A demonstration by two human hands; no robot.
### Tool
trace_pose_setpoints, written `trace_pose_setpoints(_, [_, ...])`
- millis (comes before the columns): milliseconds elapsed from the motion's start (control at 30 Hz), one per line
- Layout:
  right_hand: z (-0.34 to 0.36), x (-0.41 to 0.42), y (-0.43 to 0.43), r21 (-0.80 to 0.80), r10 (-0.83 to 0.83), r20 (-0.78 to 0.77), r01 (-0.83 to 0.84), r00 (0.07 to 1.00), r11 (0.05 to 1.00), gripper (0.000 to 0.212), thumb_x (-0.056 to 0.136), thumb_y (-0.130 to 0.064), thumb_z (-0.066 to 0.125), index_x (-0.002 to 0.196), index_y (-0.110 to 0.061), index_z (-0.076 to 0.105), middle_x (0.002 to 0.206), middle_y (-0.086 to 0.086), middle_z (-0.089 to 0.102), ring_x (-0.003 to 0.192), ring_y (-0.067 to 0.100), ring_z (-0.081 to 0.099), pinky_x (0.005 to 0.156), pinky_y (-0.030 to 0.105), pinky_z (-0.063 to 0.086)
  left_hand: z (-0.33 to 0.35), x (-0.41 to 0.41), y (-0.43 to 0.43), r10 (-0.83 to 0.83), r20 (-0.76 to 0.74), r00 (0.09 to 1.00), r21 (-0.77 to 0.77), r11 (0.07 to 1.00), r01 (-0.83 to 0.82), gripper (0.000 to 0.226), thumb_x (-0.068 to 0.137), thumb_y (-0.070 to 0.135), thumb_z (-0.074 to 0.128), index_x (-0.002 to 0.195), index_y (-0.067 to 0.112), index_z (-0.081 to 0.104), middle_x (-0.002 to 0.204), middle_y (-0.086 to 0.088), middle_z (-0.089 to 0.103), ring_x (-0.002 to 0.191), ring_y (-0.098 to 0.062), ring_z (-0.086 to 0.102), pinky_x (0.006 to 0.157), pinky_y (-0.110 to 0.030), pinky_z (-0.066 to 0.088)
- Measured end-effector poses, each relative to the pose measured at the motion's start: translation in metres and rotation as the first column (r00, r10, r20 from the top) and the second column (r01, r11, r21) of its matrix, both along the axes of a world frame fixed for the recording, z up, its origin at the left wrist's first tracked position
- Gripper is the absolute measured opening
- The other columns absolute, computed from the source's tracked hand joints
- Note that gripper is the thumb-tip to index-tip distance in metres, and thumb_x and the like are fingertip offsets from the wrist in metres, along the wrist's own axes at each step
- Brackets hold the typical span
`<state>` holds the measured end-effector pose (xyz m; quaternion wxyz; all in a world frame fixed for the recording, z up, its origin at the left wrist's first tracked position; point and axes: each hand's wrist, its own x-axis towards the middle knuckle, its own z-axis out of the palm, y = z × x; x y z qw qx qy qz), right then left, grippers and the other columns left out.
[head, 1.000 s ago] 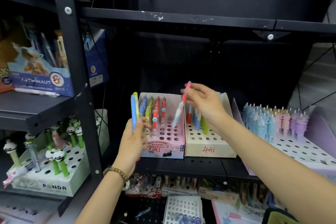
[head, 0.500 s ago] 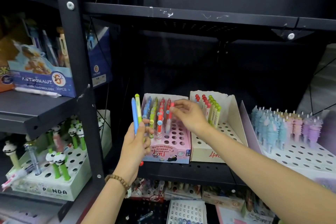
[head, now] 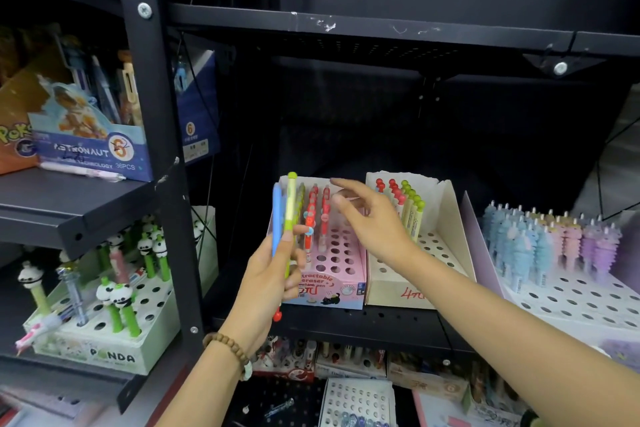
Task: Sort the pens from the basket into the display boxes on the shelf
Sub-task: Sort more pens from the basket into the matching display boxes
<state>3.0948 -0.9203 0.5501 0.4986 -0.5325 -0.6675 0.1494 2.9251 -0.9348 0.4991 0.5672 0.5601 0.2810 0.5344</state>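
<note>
Gripping blue pen (head: 276,218) and green pen (head: 290,204) upright in left hand (head: 270,274), just left of pink box (head: 341,274); hovering right hand (head: 374,222) over that box, fingers spread, holding nothing.

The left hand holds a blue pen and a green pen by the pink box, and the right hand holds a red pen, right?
Not quite. In the head view the right hand holds nothing; its fingers are spread, empty, over the pink box. The left hand does hold the blue pen and the green pen by that box.
</note>
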Motion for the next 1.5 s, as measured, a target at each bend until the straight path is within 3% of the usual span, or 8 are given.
trace_pose_setpoints(167, [0.016, 0.006, -0.027, -0.090, 0.208, -0.366, -0.257, 0.907, 0.962, 0.023, 0.095, -0.024, 0.054, 0.117, -0.027, 0.059, 0.106, -0.004, 0.071, 0.097, 0.008, 0.068, 0.081, 0.024, 0.056, 0.005, 0.024, -0.013, -0.130, -0.091, 0.987, 0.005, 0.991, 0.131, 0.029, 0.095, 0.041, 0.042, 0.114, 0.030, 0.061, 0.057, 0.012, 0.047, 0.043, -0.002, 0.027, 0.038, -0.013, 0.025])
trace_pose_setpoints(300, [0.019, 0.027, -0.040, -0.087, 0.162, -0.480, -0.231, 0.862, 0.969, 0.030, 0.091, -0.011, 0.060, 0.121, -0.014, 0.059, 0.086, -0.004, 0.074, 0.082, 0.008, 0.070, 0.071, 0.018, 0.055, 0.008, 0.050, -0.018, -0.189, -0.136, 0.973, 0.011, 0.981, 0.193, 0.027, 0.095, 0.042, 0.043, 0.115, 0.034, 0.058, 0.058, 0.012, 0.050, 0.043, -0.003, 0.028, 0.039, -0.014, 0.026])
trace_pose_setpoints(400, [0.027, 0.052, -0.049, -0.041, 0.110, -0.557, -0.160, 0.823, 0.986, 0.027, 0.090, -0.007, 0.061, 0.115, -0.017, 0.059, 0.081, 0.000, 0.073, 0.080, 0.013, 0.070, 0.069, 0.020, 0.056, 0.007, 0.065, -0.020, -0.230, -0.170, 0.958, 0.005, 0.972, 0.234, 0.027, 0.095, 0.045, 0.043, 0.117, 0.036, 0.056, 0.064, 0.011, 0.057, 0.043, -0.003, 0.031, 0.039, -0.015, 0.028])
trace_pose_setpoints(633, [0.039, 0.112, -0.066, 0.174, -0.122, -0.473, 0.228, 0.872, 0.958, 0.029, 0.091, -0.006, 0.059, 0.103, -0.032, 0.058, 0.084, 0.002, 0.071, 0.078, 0.012, 0.071, 0.067, 0.018, 0.054, 0.007, 0.077, -0.016, -0.164, -0.132, 0.978, -0.102, 0.983, 0.151, 0.027, 0.099, 0.038, 0.039, 0.105, 0.024, 0.061, 0.062, 0.009, 0.055, 0.041, -0.003, 0.027, 0.035, -0.014, 0.022])
trace_pose_setpoints(867, [0.017, 0.120, -0.061, 0.171, -0.155, -0.384, 0.235, 0.910, 0.957, 0.032, 0.091, -0.004, 0.059, 0.105, -0.033, 0.058, 0.076, -0.004, 0.066, 0.077, 0.011, 0.070, 0.071, 0.022, 0.057, 0.006, 0.080, -0.017, -0.130, -0.050, 0.990, -0.172, 0.978, 0.120, 0.023, 0.102, 0.025, 0.034, 0.096, 0.015, 0.053, 0.063, 0.006, 0.050, 0.043, -0.005, 0.028, 0.040, -0.016, 0.020])
trace_pose_setpoints(1233, [0.014, 0.106, -0.052, 0.148, -0.123, -0.292, 0.172, 0.948, 0.974, 0.031, 0.092, -0.004, 0.057, 0.107, -0.030, 0.057, 0.096, 0.013, 0.062, 0.084, 0.017, 0.067, 0.069, 0.020, 0.055, -0.001, 0.080, -0.016, -0.162, 0.095, 0.982, -0.222, 0.958, 0.180, 0.020, 0.101, 0.021, 0.040, 0.103, 0.011, 0.057, 0.063, 0.006, 0.056, 0.046, -0.006, 0.037, 0.040, -0.016, 0.034])
trace_pose_setpoints(1367, [0.019, 0.109, -0.052, 0.139, -0.143, -0.377, 0.209, 0.915, 0.968, 0.030, 0.092, -0.003, 0.056, 0.114, -0.024, 0.057, 0.086, 0.005, 0.063, 0.076, 0.006, 0.067, 0.065, 0.014, 0.053, -0.002, 0.078, -0.013, -0.127, 0.096, 0.987, -0.240, 0.960, 0.147, 0.020, 0.101, 0.019, 0.038, 0.100, 0.010, 0.056, 0.063, 0.005, 0.054, 0.043, -0.005, 0.034, 0.037, -0.015, 0.030])
trace_pose_setpoints(1500, [0.014, 0.112, -0.053, 0.035, -0.148, -0.503, 0.191, 0.852, 0.981, 0.032, 0.094, -0.005, 0.052, 0.117, -0.027, 0.056, 0.089, 0.002, 0.067, 0.085, 0.013, 0.068, 0.066, 0.014, 0.053, -0.004, 0.081, -0.015, -0.122, 0.054, 0.991, -0.240, 0.962, 0.131, 0.019, 0.100, 0.017, 0.039, 0.100, 0.010, 0.057, 0.065, 0.004, 0.054, 0.043, -0.004, 0.032, 0.037, -0.014, 0.028])
